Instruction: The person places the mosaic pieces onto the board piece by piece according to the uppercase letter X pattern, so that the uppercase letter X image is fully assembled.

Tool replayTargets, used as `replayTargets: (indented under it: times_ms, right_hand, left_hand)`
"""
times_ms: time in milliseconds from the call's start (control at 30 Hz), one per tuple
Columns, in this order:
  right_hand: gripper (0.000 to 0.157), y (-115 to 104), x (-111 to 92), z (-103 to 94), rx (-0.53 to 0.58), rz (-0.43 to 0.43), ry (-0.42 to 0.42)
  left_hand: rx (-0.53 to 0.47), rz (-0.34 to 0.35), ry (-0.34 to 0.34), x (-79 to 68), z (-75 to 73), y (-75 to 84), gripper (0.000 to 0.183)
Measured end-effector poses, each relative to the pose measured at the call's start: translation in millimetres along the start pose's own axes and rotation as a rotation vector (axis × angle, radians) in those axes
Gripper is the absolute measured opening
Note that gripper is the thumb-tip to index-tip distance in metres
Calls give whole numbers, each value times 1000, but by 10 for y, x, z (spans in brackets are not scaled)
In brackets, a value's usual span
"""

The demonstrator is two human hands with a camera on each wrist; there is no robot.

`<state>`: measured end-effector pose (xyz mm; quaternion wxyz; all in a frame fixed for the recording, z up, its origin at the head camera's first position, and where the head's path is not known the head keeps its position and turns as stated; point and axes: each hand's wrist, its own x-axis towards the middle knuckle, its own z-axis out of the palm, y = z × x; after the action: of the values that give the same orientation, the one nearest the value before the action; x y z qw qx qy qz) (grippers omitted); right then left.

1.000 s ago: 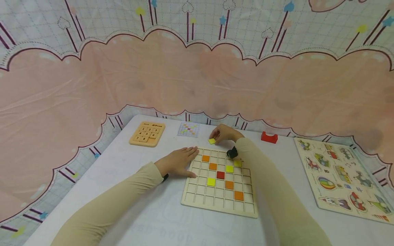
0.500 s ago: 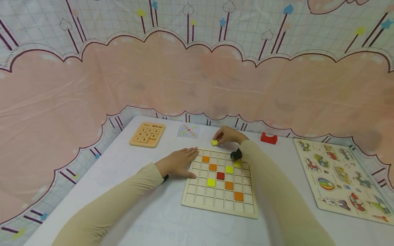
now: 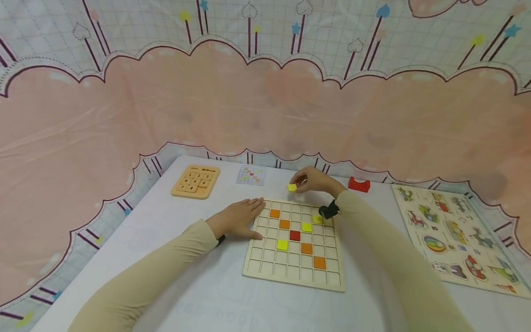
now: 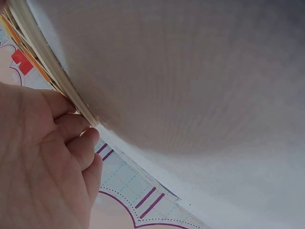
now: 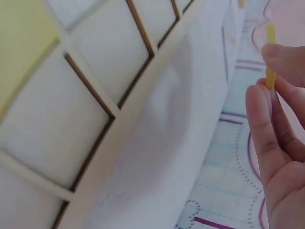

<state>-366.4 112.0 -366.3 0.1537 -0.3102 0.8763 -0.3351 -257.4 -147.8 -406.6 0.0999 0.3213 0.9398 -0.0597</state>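
Note:
A wooden grid board point(image 3: 272, 272) lies flat on the table, with orange tiles point(image 3: 306, 248), yellow tiles point(image 3: 282, 245) and one red tile point(image 3: 295, 235) set in some squares. My left hand point(image 3: 238, 218) rests along the board's left edge, fingers extended; in the left wrist view its fingertips touch the board's side. Just beyond the far edge of the board, my right hand point(image 3: 312, 180) pinches a thin yellow tile point(image 5: 270, 57) between thumb and fingers, held above the table. The right wrist view shows that tile edge-on.
A small card point(image 3: 251, 175) with a coloured grid pattern lies behind the board. To its left is a wooden number puzzle point(image 3: 196, 181). A red curved block point(image 3: 359, 184) stands at the back right, and a picture puzzle board point(image 3: 445, 240) lies on the right.
The right hand has lifted the yellow tile off the table beyond the board and shifted slightly right with it. My left hand has stayed at the board's left edge.

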Motion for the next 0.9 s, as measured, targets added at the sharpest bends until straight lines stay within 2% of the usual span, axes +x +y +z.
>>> replayTargets:
  times_ms: [167, 500, 900]
  right_hand:
    - [24, -139, -148, 23, -6, 16, 27]
    - [27, -351, -507, 225, -11, -65, 76]
    - [25, -544, -846, 527, 2, -156, 46]
  left_hand:
    - [10, 14, 5, -7, -8, -7, 99]
    - [7, 27, 9, -7, 7, -21, 100]
    - [6, 24, 0, 9, -10, -13, 100]
